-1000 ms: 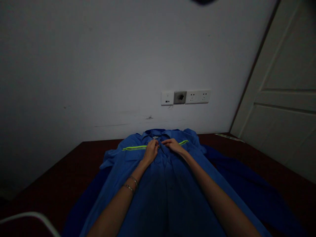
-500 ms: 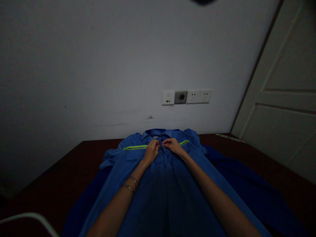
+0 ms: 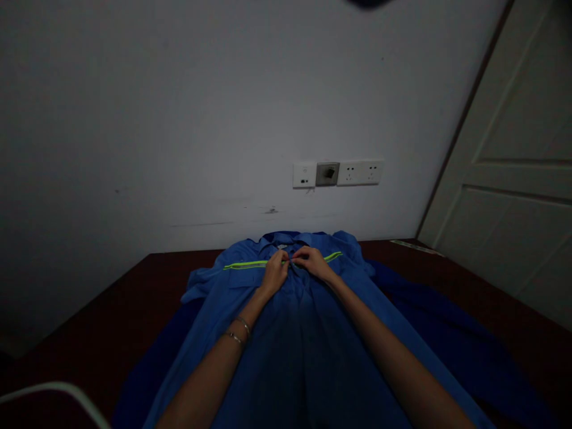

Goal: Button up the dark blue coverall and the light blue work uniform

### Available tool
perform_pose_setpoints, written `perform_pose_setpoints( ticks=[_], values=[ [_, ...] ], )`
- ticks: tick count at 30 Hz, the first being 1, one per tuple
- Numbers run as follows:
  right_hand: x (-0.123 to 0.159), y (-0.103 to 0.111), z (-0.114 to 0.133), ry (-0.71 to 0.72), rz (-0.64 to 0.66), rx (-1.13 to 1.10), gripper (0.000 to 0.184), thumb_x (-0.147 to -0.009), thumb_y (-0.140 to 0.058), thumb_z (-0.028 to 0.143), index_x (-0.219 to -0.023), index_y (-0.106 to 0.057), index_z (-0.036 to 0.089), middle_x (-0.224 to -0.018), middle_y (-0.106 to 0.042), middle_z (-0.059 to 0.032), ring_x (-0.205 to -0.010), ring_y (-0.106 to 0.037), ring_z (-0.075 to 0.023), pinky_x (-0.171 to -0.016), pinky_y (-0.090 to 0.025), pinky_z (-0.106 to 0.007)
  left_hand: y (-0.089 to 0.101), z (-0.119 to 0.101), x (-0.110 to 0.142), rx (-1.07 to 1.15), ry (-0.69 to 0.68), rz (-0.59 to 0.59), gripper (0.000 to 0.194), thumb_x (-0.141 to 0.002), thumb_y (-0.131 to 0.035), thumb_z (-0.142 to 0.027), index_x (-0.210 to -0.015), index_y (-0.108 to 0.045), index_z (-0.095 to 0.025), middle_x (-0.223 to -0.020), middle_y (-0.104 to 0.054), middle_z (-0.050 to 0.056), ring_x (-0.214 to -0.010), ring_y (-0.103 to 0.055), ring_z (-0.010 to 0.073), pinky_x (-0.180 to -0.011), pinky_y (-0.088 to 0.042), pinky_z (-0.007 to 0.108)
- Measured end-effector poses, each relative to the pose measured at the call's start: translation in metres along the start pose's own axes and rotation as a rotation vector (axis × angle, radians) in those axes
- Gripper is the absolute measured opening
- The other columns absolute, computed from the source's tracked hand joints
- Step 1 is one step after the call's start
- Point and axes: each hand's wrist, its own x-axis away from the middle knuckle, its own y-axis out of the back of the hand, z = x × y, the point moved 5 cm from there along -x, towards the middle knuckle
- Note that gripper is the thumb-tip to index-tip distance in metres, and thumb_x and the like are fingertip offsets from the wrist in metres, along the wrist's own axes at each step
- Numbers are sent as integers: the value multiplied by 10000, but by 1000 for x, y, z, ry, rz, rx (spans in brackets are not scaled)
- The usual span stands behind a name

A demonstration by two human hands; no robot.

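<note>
Working just below the collar (image 3: 304, 239), your left hand (image 3: 276, 271) and right hand (image 3: 311, 261) come in from opposite sides of the shirt's (image 3: 243, 304) front — their fingertips nearly meet over it. The shirt lies spread out, its long axis running from the collar back towards you, and the front edge (image 3: 302, 345) follows that line between your forearms. Neither hand is clearly nearer to the edge. Your left finger and thumb seem to pinch the cloth there; your right fingertips are at the same spot, but it's too dim to tell whether they grasp it or only touch. The bright stripe (image 3: 245, 264) crosses below the collar, level with your fingers — darker cloth (image 3: 440, 313) shows beyond the shirt's right side.
</note>
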Motion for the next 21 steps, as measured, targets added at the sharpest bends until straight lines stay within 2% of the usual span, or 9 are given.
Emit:
perform_pose_setpoints(
  ticks=[3, 8, 14, 16, 17, 19, 21],
  values=[
    [0, 0, -1, -14, -1, -11, 103, -679, -642, 225, -730, -665, 139, -717, -617, -40, -663, -567, -147, -633, -433, -255, 0, 0, 0, 15, 8, -5, 102, -741, -464, -79, -769, -465, -176, -750, -528, 9, -743, -525, 139, -705, -416, 250],
    [0, 2, 5, 62, -25, 59, 58, -686, -648, 206, -699, -657, 150, -720, -618, -37, -698, -561, -147, -666, -422, -255, 3, 3, -2, 44, 61, 17, 77, -735, -485, -101, -759, -495, -174, -739, -561, 4, -721, -547, 133, -694, -423, 245],
    [3, 1, 13, 112, -16, 146, 34, -715, -629, 183, -702, -639, 154, -741, -601, -31, -719, -546, -139, -674, -408, -246, 7, 16, -17, 205, 167, 179, 138, -676, -545, -142, -808, -587, -145, -767, -632, 16, -723, -581, 129, -677, -431, 226],
    [4, 0, 15, 123, 3, 190, 33, -728, -619, 185, -715, -635, 159, -756, -593, -30, -732, -541, -139, -678, -403, -244, 12, 25, -20, 162, 267, 188, 138, -693, -558, -233, -740, -628, -123, -708, -632, 23, -674, -567, 131, -626, -413, 220],
    [4, -1, 16, 128, 12, 215, 33, -736, -612, 186, -723, -632, 163, -763, -588, -29, -739, -539, -139, -678, -401, -244, 13, 29, -20, 136, 315, 211, 202, -703, -561, -300, -697, -642, -115, -655, -620, 20, -635, -551, 129, -583, -393, 214],
    [5, -2, 18, 141, 28, 263, 38, -754, -592, 185, -744, -626, 171, -780, -578, -28, -753, -534, -141, -679, -397, -244, 12, 33, -19, 115, 382, 304, 339, -696, -560, -424, -625, -652, -105, -540, -564, -1, -546, -494, 112, -498, -329, 203],
    [6, -3, 20, 155, 44, 303, 50, -771, -571, 182, -768, -621, 177, -804, -569, -30, -764, -531, -141, -679, -393, -245, 9, 34, -17, 138, 420, 396, 399, -667, -571, -480, -563, -639, -101, -459, -486, -25, -482, -415, 88, -450, -260, 198]
  ],
)
